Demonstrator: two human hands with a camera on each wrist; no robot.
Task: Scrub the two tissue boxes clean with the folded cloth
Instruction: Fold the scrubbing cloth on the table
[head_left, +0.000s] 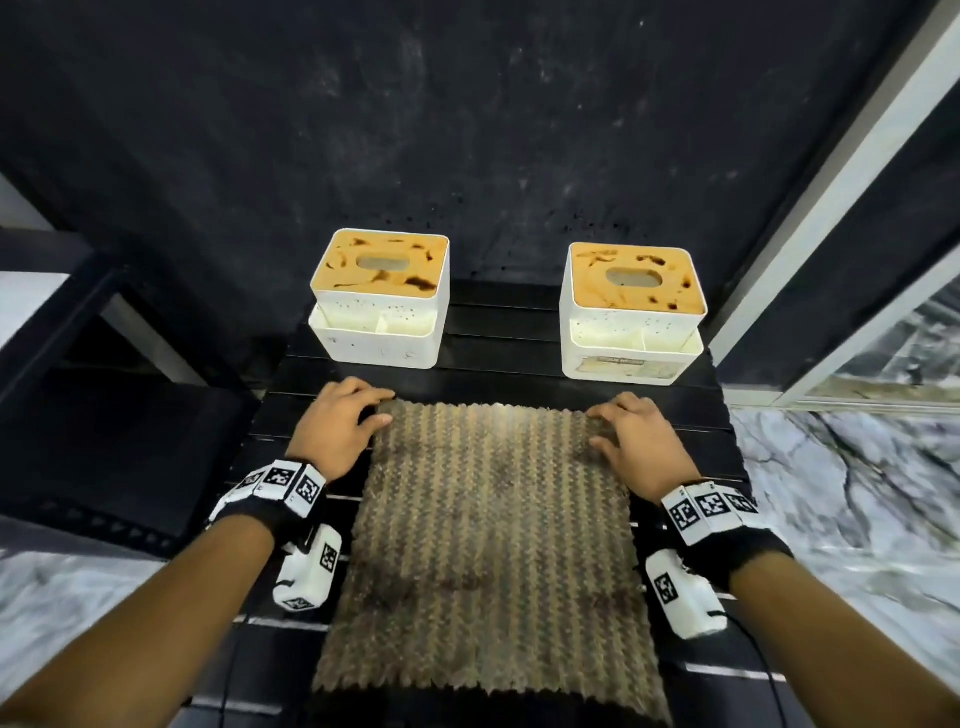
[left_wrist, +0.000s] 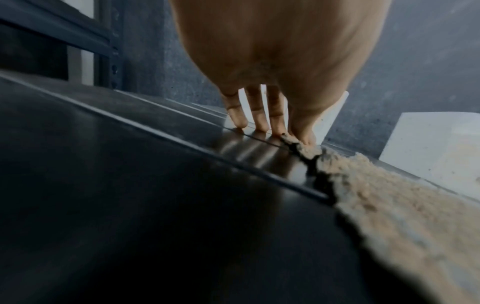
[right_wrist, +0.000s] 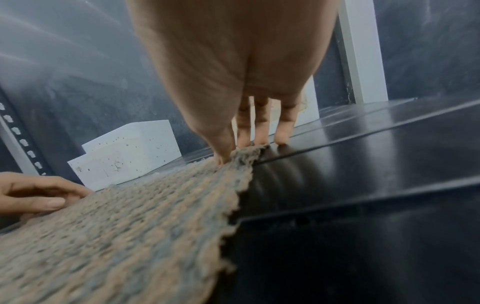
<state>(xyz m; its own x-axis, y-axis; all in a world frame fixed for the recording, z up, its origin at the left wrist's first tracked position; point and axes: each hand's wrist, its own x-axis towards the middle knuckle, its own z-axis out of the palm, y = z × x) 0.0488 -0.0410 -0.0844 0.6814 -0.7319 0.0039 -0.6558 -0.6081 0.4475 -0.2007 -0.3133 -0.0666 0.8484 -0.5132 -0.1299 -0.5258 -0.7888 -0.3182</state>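
Observation:
Two white tissue boxes with orange, brown-stained tops stand at the back of a black slatted table: the left box and the right box. A brown ribbed cloth lies spread flat in front of them. My left hand pinches its far left corner, the other fingertips on the table. My right hand pinches the far right corner, which is lifted slightly. Both hands are just short of the boxes.
A black wall rises right behind the boxes. A black shelf frame stands to the left and a white door frame to the right. Marble floor surrounds the small table, whose edges lie close beside the cloth.

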